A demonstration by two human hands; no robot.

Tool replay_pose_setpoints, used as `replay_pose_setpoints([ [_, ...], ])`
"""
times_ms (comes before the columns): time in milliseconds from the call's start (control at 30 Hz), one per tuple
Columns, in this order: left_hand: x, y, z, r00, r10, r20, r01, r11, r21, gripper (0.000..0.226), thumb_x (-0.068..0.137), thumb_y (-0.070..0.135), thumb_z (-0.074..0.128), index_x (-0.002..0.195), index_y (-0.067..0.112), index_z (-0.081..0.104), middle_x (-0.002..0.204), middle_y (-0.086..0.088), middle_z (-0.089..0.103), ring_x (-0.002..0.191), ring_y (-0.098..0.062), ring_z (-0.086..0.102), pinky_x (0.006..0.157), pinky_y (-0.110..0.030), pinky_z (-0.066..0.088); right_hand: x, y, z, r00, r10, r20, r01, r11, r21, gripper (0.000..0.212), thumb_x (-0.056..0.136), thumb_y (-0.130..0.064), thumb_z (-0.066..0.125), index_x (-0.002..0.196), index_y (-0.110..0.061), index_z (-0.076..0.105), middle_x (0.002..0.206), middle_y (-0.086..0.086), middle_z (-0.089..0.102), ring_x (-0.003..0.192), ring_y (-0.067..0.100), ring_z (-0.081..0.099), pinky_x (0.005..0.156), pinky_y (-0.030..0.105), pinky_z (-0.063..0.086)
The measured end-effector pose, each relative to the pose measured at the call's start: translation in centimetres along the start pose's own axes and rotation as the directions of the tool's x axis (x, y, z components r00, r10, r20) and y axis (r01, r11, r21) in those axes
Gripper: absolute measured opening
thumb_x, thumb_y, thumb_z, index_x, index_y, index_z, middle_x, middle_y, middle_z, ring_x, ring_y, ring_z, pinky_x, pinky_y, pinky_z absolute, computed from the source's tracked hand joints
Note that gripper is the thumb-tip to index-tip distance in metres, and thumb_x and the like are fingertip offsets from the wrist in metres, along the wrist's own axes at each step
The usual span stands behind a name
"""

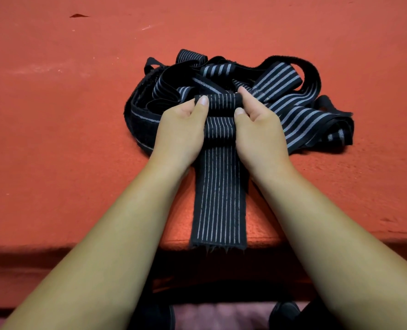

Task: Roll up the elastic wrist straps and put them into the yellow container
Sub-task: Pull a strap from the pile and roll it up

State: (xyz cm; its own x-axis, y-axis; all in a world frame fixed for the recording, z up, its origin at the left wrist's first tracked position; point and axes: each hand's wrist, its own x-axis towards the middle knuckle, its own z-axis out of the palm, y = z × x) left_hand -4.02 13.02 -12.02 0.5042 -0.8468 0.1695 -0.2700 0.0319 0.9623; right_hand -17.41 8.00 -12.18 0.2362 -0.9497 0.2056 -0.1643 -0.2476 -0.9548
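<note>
A black elastic wrist strap with thin grey stripes (218, 201) lies flat on the red table, its frayed near end hanging at the table's front edge. Its far end is curled into a small roll (219, 102). My left hand (183, 129) grips the roll's left side, thumb on top. My right hand (257, 127) grips the right side the same way. Behind the roll lies a tangled pile of several more black striped straps (281, 91). No yellow container is in view.
The red felt-covered table (78, 139) stretches wide on both sides and behind the pile. Its front edge (54, 246) runs across the lower frame. Below it are dark shoes and a pinkish floor (221, 315).
</note>
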Motion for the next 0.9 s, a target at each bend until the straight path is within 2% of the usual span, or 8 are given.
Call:
replay_pose_setpoints([
  [100, 0.2, -0.3, -0.3, 0.999, 0.039, -0.028, -0.039, 0.999, -0.014, 0.033, 0.109, 0.036, 0.056, 0.1, 0.015, 0.08, 0.096, -0.005, 0.082, 0.088, -0.02, 0.074, 0.088, -0.05, 0.058, 0.0, -0.1, 0.0, 1.0, 0.009, 0.021, -0.009, 1.0, 0.001, 0.051, 0.112, -0.015, 0.048, 0.162, -0.022, 0.05, 0.159, -0.016, 0.055, 0.132, -0.018, 0.042, 0.105, -0.004, 0.028],
  [233, 0.3, -0.4, 0.0, 0.998, 0.05, -0.03, -0.055, 0.98, -0.192, 0.023, 0.109, 0.016, 0.058, 0.12, 0.019, 0.078, 0.114, -0.005, 0.082, 0.108, -0.023, 0.077, 0.104, -0.053, 0.059, -0.2, -1.0, -0.2, 0.999, 0.03, 0.026, -0.03, 0.999, 0.011, 0.041, 0.112, -0.029, 0.052, 0.151, -0.023, 0.063, 0.15, -0.015, 0.064, 0.135, -0.008, 0.053, 0.114, 0.014, 0.037],
  [300, 0.4, -0.6, 0.3, 0.998, 0.057, -0.025, -0.061, 0.974, -0.216, 0.026, 0.108, 0.011, 0.058, 0.122, 0.021, 0.077, 0.115, -0.013, 0.08, 0.101, -0.023, 0.074, 0.1, -0.054, 0.06, -0.1, -1.1, -0.4, 0.998, 0.061, 0.007, -0.061, 0.997, 0.039, 0.035, 0.112, -0.038, 0.051, 0.105, -0.021, 0.081, 0.103, -0.016, 0.078, 0.098, -0.002, 0.069, 0.091, 0.026, 0.052],
  [333, 0.4, -0.6, 0.3, 0.998, 0.067, -0.012, -0.068, 0.973, -0.222, 0.027, 0.107, 0.011, 0.059, 0.123, 0.023, 0.077, 0.115, -0.015, 0.079, 0.097, -0.023, 0.072, 0.098, -0.053, 0.06, 0.0, -1.1, -0.5, 0.998, 0.068, -0.01, -0.067, 0.997, 0.027, 0.045, 0.112, -0.042, 0.051, 0.08, -0.017, 0.071, 0.075, -0.015, 0.067, 0.073, 0.001, 0.063, 0.073, 0.027, 0.048],
  [400, 0.5, -0.6, 0.4, 0.997, 0.077, 0.018, -0.071, 0.97, -0.234, 0.031, 0.107, 0.01, 0.059, 0.127, 0.025, 0.077, 0.112, -0.014, 0.078, 0.094, -0.021, 0.069, 0.093, -0.049, 0.06, 0.2, -1.0, -0.9, 0.997, 0.077, -0.032, -0.078, 0.997, -0.024, 0.051, 0.11, -0.05, 0.054, 0.068, -0.021, 0.062, 0.058, -0.015, 0.054, 0.055, 0.001, 0.051, 0.057, 0.021, 0.039],
  [500, 0.6, -0.5, 0.2, 0.997, 0.064, 0.048, -0.05, 0.968, -0.244, 0.033, 0.106, 0.011, 0.062, 0.132, 0.027, 0.076, 0.113, -0.008, 0.08, 0.099, -0.023, 0.073, 0.098, -0.048, 0.06, 0.3, -1.1, -1.4, 0.997, 0.079, -0.012, -0.079, 0.997, -0.016, 0.036, 0.108, -0.05, 0.058, 0.091, -0.025, 0.078, 0.069, -0.013, 0.07, 0.063, 0.002, 0.064, 0.061, 0.022, 0.047],
  [667, 0.5, -0.5, 0.2, 0.998, 0.002, 0.065, 0.011, 0.982, -0.19, 0.026, 0.105, 0.017, 0.065, 0.128, 0.017, 0.076, 0.111, -0.007, 0.083, 0.109, -0.029, 0.078, 0.106, -0.054, 0.059, 0.8, -0.4, -1.5, 0.997, 0.048, -0.053, -0.043, 0.994, 0.096, 0.017, 0.105, -0.032, 0.066, 0.111, -0.024, 0.08, 0.104, -0.009, 0.082, 0.101, 0.007, 0.077, 0.098, 0.037, 0.061],
  [900, 0.4, -0.4, 0.2, 0.991, -0.048, 0.124, 0.066, 0.987, -0.147, 0.03, 0.093, 0.013, 0.061, 0.111, 0.023, 0.083, 0.109, -0.017, 0.081, 0.099, -0.035, 0.077, 0.093, -0.058, 0.06, 0.6, 0.1, -1.2, 0.998, 0.002, -0.065, 0.008, 0.987, 0.16, 0.036, 0.098, -0.004, 0.066, 0.126, -0.025, 0.074, 0.119, -0.005, 0.079, 0.108, 0.008, 0.074, 0.102, 0.035, 0.059],
])
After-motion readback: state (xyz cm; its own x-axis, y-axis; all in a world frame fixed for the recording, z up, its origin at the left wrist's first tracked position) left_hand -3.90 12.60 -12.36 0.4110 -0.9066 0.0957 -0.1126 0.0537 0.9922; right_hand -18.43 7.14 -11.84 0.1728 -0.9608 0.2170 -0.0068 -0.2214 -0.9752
